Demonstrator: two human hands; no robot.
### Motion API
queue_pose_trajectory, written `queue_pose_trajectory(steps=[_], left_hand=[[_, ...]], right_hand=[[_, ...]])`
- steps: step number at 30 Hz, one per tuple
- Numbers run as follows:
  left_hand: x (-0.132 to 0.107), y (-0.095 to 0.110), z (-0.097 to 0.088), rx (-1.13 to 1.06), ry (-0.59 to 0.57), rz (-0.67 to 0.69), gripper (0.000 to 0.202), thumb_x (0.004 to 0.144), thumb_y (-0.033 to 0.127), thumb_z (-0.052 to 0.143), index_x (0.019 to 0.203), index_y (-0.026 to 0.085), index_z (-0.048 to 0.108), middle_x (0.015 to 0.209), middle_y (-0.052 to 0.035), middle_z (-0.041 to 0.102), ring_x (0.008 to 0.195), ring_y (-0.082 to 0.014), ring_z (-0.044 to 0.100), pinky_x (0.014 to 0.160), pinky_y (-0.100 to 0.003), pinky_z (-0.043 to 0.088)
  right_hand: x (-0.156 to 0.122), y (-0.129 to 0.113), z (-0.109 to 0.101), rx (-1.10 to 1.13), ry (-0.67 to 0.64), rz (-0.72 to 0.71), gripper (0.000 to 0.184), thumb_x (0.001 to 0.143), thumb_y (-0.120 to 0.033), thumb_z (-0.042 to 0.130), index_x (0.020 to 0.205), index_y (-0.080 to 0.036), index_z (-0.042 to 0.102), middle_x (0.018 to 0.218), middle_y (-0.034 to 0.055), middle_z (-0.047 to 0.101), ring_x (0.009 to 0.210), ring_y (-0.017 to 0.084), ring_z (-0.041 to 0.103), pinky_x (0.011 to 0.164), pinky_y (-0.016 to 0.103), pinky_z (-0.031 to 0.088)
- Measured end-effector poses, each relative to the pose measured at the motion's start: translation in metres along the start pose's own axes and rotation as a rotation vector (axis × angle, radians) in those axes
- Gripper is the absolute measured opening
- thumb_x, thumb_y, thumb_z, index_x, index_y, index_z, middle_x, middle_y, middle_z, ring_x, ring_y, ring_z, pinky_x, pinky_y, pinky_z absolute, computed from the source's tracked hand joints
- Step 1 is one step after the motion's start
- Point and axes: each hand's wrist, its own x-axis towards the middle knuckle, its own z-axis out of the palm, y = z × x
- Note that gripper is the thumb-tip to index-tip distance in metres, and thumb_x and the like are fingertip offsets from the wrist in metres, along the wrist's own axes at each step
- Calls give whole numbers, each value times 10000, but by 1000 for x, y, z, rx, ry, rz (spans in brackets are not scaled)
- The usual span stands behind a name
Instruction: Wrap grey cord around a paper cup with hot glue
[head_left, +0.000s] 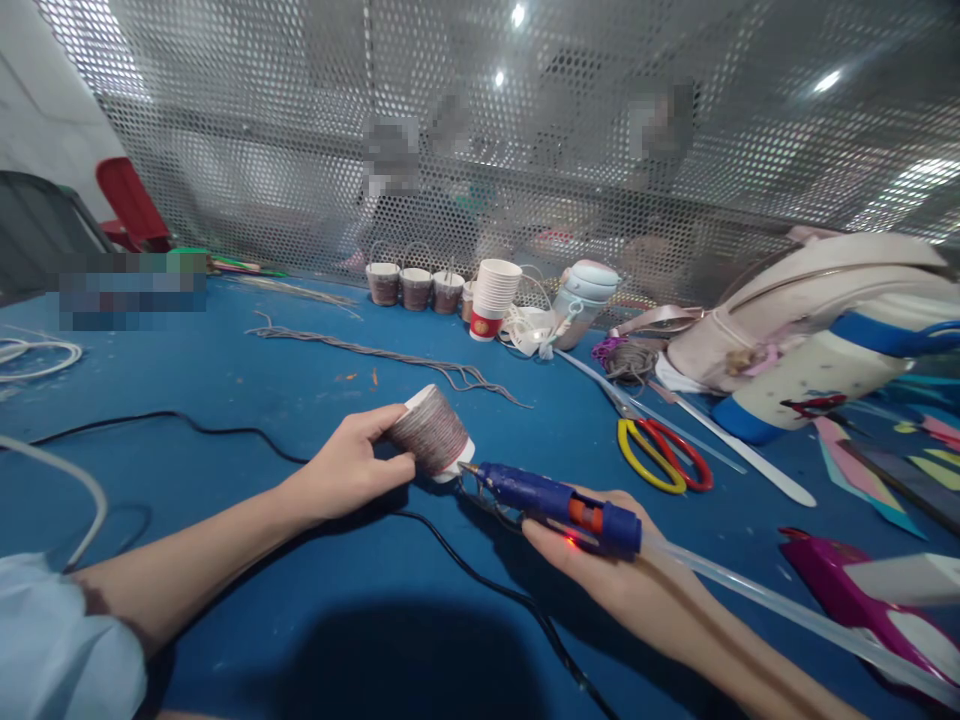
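My left hand [351,462] grips a paper cup wrapped in brown cord [433,432], held on its side just above the blue table [225,380]. My right hand [600,565] is closed around a blue hot glue gun [559,505]. The gun's nozzle points left and touches the cup near its white rim. A clear glue stick [750,590] sticks out of the gun's back. Its black cable [480,575] runs across the table under my hands.
Yellow and red scissors [660,455] lie right of the gun. Brown cord strands [390,355] lie beyond the cup. Several wrapped cups [415,288], a stack of paper cups [495,298], a bottle [583,300] and a bag [787,320] line the perforated screen [525,120]. People sit behind it.
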Motion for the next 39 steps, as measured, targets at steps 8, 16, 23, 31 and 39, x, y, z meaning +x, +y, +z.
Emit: queue_pose_trajectory(steps=[8,16,23,31,39], left_hand=[[0,2,0,-7,-15,11,229,720,164,555,910,149,682,879,-29,713,845,-198,649,811,-305,501],[-1,-2,-2,-24,-30,17,204,725,154,557,890,152,677,862,-24,698,843,-193,641,801,-297,500],[0,3,-2,-52,-19,-18,170,695,181,568,825,159,675,804,-18,698,780,-188,642,745,-288,517],[-1,-1,-3,-75,-38,-33,180,699,175,568,840,162,679,825,-21,694,806,-191,644,765,-294,517],[-1,1,-3,-66,-31,-34,198,692,183,564,847,163,686,819,-29,698,806,-200,647,772,-315,526]], right_hand=[[0,1,-1,48,20,47,303,783,-402,575,572,-207,477,501,-42,427,452,97,375,426,229,336],[0,7,-5,36,-2,127,386,820,-488,553,556,-211,505,395,-65,370,369,92,356,369,229,273],[-4,16,-5,-15,20,64,393,824,-480,583,533,-217,552,392,-48,426,364,108,411,352,231,292],[-7,18,-5,-73,46,106,369,821,-496,597,572,-223,610,396,-48,438,372,120,435,366,235,318],[-7,15,-4,-35,83,92,347,824,-483,594,602,-219,623,410,-47,444,367,112,418,353,235,291]])
